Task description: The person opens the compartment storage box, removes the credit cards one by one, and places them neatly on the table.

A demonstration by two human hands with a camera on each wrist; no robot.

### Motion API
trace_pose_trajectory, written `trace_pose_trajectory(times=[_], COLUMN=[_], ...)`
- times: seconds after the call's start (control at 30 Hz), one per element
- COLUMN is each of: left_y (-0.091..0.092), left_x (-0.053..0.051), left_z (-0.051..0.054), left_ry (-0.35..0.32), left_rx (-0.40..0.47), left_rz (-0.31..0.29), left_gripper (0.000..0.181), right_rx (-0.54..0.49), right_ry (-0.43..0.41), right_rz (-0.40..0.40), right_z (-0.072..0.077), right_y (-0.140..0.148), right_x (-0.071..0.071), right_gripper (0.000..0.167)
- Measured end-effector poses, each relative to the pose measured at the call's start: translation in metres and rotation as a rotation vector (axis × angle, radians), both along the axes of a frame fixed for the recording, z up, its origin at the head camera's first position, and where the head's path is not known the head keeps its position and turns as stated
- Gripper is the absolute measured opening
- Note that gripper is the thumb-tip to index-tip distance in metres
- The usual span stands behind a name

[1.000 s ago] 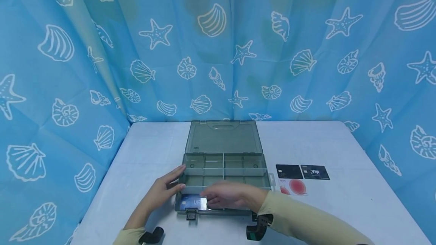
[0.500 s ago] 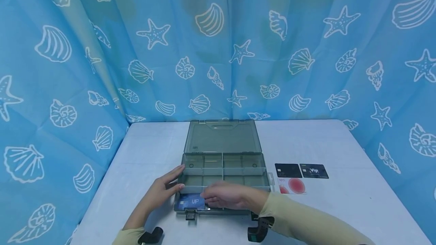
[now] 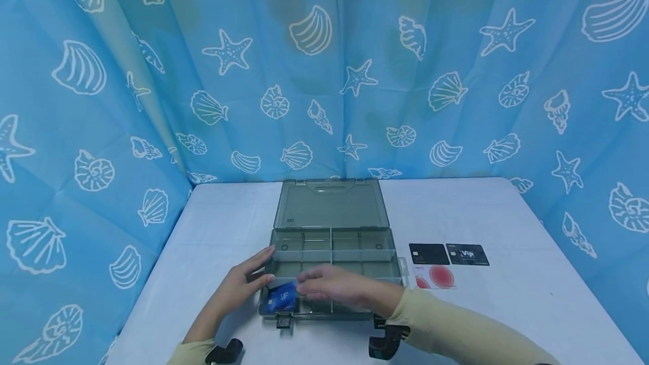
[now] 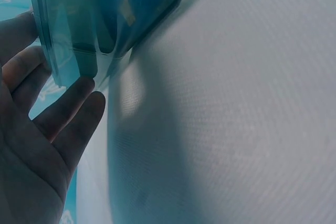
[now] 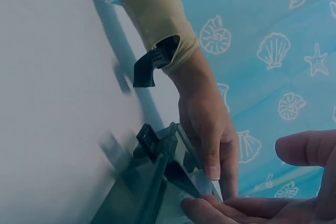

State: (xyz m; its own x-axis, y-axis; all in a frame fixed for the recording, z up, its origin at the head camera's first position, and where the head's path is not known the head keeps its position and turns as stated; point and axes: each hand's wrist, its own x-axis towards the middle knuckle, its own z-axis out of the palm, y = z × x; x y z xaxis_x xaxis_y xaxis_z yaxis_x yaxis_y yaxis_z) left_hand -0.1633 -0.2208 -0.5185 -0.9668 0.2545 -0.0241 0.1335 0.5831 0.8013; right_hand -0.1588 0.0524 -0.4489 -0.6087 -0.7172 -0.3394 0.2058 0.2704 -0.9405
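A smoky, see-through compartment box (image 3: 332, 234) lies with its lid (image 3: 332, 204) folded back. In its front left compartment a blue VIP card (image 3: 281, 297) sits tilted, its right side raised. My right hand (image 3: 334, 286) is over the front compartments, fingertips at the card's raised edge. In the right wrist view the thumb (image 5: 302, 148) stands well apart from the fingers (image 5: 210, 211); the exact contact with the card is partly hidden. My left hand (image 3: 238, 280) rests against the box's left wall, fingers extended, as the left wrist view confirms.
Right of the box lie a black card (image 3: 429, 254), a dark Vip card (image 3: 467, 254) and a white card with red circles (image 3: 441, 276). A front latch (image 3: 284, 320) hangs down. The white table (image 3: 527, 308) meets a blue shell-patterned curtain (image 3: 350, 72) behind.
The blue card was lying flat and is now turned and tilted, its right edge up. My right hand has risen slightly. The left hand stays at the box's side.
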Motion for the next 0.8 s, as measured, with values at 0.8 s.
trace_pose_trajectory(times=[0.8], left_y=[-0.002], left_x=[0.0], left_z=[-0.001], left_ry=[0.01], left_rx=[0.018], left_rz=[-0.02], left_gripper=[0.065], right_rx=[0.18], right_ry=[0.507], right_rz=[-0.038], right_z=[-0.028], right_y=[-0.041], right_x=[-0.003], right_gripper=[0.037])
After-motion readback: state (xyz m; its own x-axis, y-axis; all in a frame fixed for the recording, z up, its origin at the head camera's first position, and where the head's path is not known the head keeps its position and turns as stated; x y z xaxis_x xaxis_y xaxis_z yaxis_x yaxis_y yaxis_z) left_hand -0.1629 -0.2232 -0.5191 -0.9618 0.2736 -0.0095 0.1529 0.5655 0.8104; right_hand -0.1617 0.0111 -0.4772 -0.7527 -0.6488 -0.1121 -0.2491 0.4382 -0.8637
